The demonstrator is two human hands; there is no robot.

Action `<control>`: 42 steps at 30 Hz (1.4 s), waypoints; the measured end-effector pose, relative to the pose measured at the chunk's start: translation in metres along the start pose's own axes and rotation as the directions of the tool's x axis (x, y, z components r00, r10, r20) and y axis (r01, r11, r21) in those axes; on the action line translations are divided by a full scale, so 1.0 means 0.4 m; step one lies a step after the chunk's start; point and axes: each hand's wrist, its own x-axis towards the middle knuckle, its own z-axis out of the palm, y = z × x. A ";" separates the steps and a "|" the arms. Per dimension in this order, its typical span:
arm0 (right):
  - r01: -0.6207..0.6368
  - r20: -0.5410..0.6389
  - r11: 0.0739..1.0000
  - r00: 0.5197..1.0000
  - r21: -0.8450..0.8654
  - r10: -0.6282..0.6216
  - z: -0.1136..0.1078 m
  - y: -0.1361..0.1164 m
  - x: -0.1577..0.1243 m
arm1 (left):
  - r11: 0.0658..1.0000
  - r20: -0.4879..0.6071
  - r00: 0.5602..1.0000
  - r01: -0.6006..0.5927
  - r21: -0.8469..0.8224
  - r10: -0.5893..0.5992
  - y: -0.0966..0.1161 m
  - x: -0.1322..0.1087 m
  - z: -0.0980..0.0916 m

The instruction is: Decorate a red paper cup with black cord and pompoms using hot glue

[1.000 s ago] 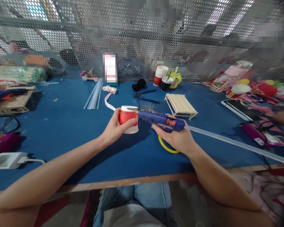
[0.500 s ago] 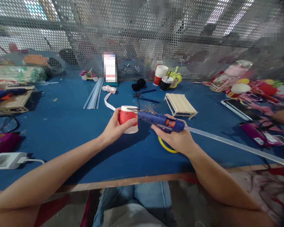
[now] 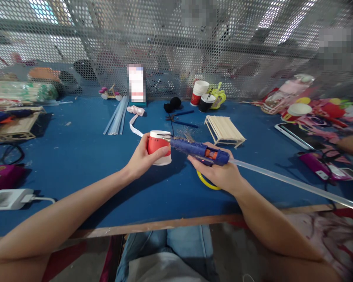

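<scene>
Above the blue table (image 3: 76, 156), the right hand (image 3: 220, 174) grips the blue glue gun (image 3: 198, 150), the left hand (image 3: 141, 158) clasps the red-and-white paper cup (image 3: 158, 145) on its side mid-table, nozzle (image 3: 165, 138) at its rim; best held steady, thumb (image 3: 161, 153) clear of the tip; barely shifted versus a second ago.

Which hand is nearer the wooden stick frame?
Right. The right hand, gripping the glue gun, sits just in front of the wooden stick frame; the left hand holds the paper cup farther left.
</scene>
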 end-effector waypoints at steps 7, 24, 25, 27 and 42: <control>-0.043 -0.010 0.999 0.999 -0.017 0.042 0.000 0.004 -0.002 | 0.999 0.006 1.000 -0.011 -0.042 0.011 -0.006 -0.001 -0.001; -0.019 -0.006 1.000 1.000 -0.011 0.019 0.000 -0.007 0.002 | 1.000 0.027 1.000 -0.016 0.014 0.016 -0.002 -0.003 0.001; -0.019 -0.008 1.000 1.000 -0.013 0.019 0.000 -0.007 0.002 | 0.999 0.031 0.999 -0.019 0.027 0.019 -0.001 -0.003 0.001; -0.020 -0.011 1.000 1.000 -0.018 0.020 0.000 -0.007 0.002 | 0.999 0.032 0.999 -0.021 0.049 0.020 0.001 -0.005 0.002; -0.063 -0.007 0.994 0.998 0.088 0.063 0.005 -0.005 0.001 | 0.999 0.049 0.999 -0.014 0.040 0.012 0.007 -0.006 0.003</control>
